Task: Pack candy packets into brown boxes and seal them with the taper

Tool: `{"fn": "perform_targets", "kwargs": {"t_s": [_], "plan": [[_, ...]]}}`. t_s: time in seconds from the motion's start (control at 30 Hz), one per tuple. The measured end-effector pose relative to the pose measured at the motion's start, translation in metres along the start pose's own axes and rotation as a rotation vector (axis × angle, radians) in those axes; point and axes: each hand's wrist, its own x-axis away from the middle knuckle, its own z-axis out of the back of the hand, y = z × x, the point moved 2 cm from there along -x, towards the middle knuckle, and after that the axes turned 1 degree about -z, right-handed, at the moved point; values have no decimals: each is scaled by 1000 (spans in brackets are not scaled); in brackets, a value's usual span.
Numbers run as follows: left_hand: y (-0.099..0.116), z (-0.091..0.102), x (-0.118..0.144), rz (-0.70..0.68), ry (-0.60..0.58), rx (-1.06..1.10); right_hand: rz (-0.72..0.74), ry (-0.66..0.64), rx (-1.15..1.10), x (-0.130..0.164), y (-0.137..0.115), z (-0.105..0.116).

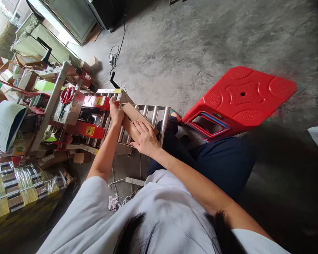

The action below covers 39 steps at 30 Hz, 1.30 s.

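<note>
- Cardboard box (134, 113), one, mid-frame on the one roller conveyor (164, 121); the step in hand looks like folding or steadying it; the next move likely calls for keeping it square;
- Right hand (145, 139) spread flat upon it, unclenched; left hand (116, 112) at its left end, whether grasping I cannot tell;
- Two yellow labels (90, 131), left of centre; one red stool (249, 95), right.
</note>
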Motion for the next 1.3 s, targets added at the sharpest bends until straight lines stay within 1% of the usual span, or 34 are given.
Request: {"fn": "perform_targets", "kwargs": {"t_s": [0.03,0.07,0.1,0.13,0.17,0.23,0.27,0.3,0.33,0.4,0.47,0.53,0.57,0.6,0.63,0.67,0.73,0.8,0.87,0.9,0.93,0.97,1.03,1.07,1.1,1.2,1.3], "plan": [[3,5,10,-13,84,12,7,8,-6,2,2,-4],[9,9,23,-38,139,-5,6,19,-20,2,4,-5],[16,12,40,-78,138,-44,1,28,-42,2,8,-3],[24,13,58,-136,56,-97,-1,35,-76,0,13,1],[33,13,78,-203,-82,-165,5,37,-123,-1,18,7],[49,11,113,-337,-400,-307,30,31,-269,-3,29,19],[56,10,127,-396,-524,-362,35,28,-366,-3,34,25],[63,9,137,-443,-606,-406,28,31,-470,-2,38,29],[69,8,143,-475,-647,-440,5,45,-564,-1,42,33],[78,2,149,-498,-642,-507,-82,123,-677,4,48,36],[82,-8,151,-476,-575,-560,-180,271,-664,11,53,36],[82,-17,151,-444,-502,-574,-265,454,-560,18,59,37],[81,-21,152,-436,-476,-570,-294,526,-497,20,63,38],[80,-25,153,-437,-459,-563,-310,567,-433,20,68,39],[80,-28,155,-444,-449,-555,-312,567,-376,19,72,41],[79,-29,156,-455,-443,-547,-308,531,-328,15,77,42],[79,-30,157,-478,-425,-533,-304,400,-267,4,82,42],[79,-25,157,-510,-403,-503,-298,259,-237,-11,79,39],[78,-15,153,-560,-413,-432,-275,157,-217,-23,71,34],[77,-8,149,-569,-406,-390,-264,129,-199,-27,67,32],[75,1,142,-554,-371,-359,-258,115,-175,-29,62,29],[72,10,134,-519,-311,-350,-259,115,-149,-30,59,28],[64,26,112,-427,-177,-399,-275,126,-107,-30,56,26],[60,32,101,-397,-153,-434,-280,128,-98,-29,55,26],[57,35,90,-387,-175,-464,-286,128,-95,-28,55,27],[50,37,63,-402,-339,-481,-304,128,-110,-28,58,29],[48,37,45,-402,-411,-484,-308,140,-162,-28,60,30]]}}
